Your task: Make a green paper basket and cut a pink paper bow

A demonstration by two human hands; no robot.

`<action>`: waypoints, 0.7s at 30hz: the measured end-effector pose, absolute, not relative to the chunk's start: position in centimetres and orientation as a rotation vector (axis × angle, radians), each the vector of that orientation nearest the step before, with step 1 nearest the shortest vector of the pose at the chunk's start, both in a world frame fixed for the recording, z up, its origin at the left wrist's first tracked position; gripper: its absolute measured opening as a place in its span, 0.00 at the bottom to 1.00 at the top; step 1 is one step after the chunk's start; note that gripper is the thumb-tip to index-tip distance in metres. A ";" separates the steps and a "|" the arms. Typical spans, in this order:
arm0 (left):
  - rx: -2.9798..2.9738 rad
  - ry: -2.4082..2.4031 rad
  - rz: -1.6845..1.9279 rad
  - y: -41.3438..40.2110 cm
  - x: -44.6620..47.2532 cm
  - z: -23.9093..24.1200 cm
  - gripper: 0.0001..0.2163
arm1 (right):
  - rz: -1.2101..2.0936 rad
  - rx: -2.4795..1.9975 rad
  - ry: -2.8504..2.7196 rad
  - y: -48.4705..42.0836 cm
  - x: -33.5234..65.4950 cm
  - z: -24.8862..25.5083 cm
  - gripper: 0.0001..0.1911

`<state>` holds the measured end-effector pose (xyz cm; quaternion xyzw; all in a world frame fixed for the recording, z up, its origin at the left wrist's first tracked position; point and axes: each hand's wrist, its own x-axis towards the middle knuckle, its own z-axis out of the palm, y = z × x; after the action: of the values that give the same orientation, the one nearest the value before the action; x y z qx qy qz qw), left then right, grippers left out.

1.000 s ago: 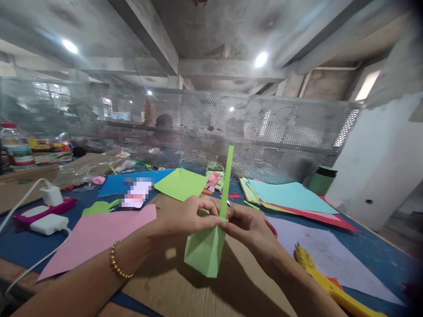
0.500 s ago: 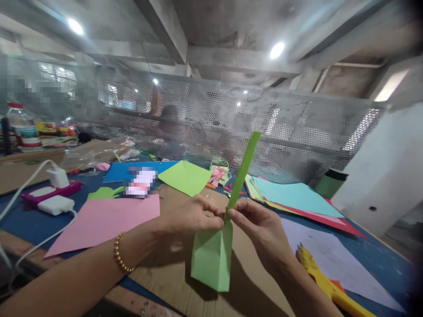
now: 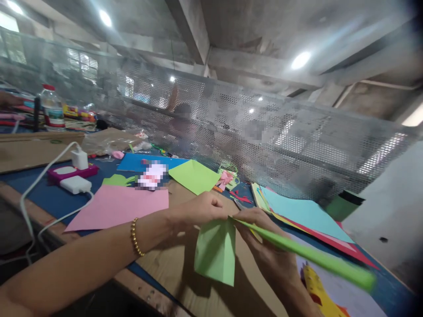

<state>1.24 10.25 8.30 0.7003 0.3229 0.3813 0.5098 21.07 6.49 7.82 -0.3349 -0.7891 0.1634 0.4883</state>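
Observation:
My left hand point(image 3: 205, 209), with a gold bead bracelet point(image 3: 135, 237) at the wrist, is closed at the top edge of a folded light green paper piece point(image 3: 215, 255). The piece hangs down over the brown cardboard point(image 3: 185, 259) with a crease along it. My right hand point(image 3: 264, 240) is closed at the same top corner, its fingertips partly hidden. From there a narrow green paper strip point(image 3: 307, 252) runs out to the right, across my right hand, its far end blurred. Close by my right forearm lies a yellow hot glue gun point(image 3: 317, 286).
Pink paper point(image 3: 122, 209), a bright green sheet point(image 3: 194, 176) and a phone point(image 3: 152, 176) lie to the left and behind. A purple power strip point(image 3: 72, 173) holds white chargers. Stacked coloured sheets point(image 3: 297, 211) lie right. A perforated metal screen point(image 3: 238, 127) stands behind.
The green strip has swung from nearly upright down to the right, across my right hand. My right hand has turned and its fingers have shifted. The view has tilted and moved left.

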 end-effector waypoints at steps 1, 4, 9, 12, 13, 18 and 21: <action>1.675 0.782 0.915 10.2 1.1 8.4 0.08 | 0.336 -0.795 -1.962 6.3 21.0 7.9 0.06; 1.635 0.801 0.903 10.2 0.7 8.7 0.08 | 0.107 -0.727 -2.060 5.9 20.7 8.0 0.12; 1.588 0.809 0.904 10.4 0.5 8.6 0.08 | -0.148 -0.676 -2.100 6.1 20.2 7.6 0.14; 1.548 0.799 0.913 10.3 0.7 8.4 0.08 | -0.224 -0.663 -2.135 6.2 20.2 7.5 0.14; 1.538 0.796 0.915 10.2 0.7 8.4 0.08 | -0.244 -0.659 -2.144 6.2 20.3 7.5 0.14; 1.503 0.781 0.910 10.0 0.8 8.4 0.07 | -0.310 -0.656 -2.181 6.0 20.3 7.7 0.15; 1.491 0.784 0.902 10.0 0.8 8.6 0.07 | -0.335 -0.655 -2.191 6.0 20.3 7.6 0.15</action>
<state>0.79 10.00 8.60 0.6371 0.3352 0.3854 0.5772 20.33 5.97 7.62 -0.2592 -0.8674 -0.1326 0.4036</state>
